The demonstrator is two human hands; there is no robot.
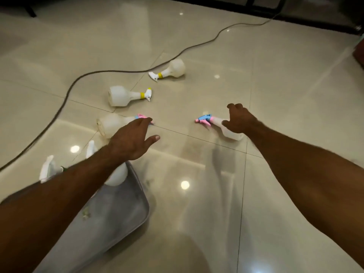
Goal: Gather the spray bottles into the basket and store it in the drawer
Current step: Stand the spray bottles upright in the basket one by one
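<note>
The person is still in the gathering step. The right hand (pixel 239 120) is curling its fingers around the body of a pink-and-blue spray bottle (pixel 218 127) that is lying on the floor (pixel 275 95). The left hand (pixel 132 141) is hovering released, fingers spread, just above another pink-capped bottle (pixel 110 125), not grasping it. Two bottles with yellow collars, a near one (pixel 122 95) and a far one (pixel 171 69), are lying further away, beside a grey cable (pixel 65 99). The grey basket (pixel 126 209) is standing under the left forearm, and some white bottles seem to be in it already. I think the next move is lifting the grasped bottle and carrying it across to the basket, while the left hand is closing on its own bottle.
</note>
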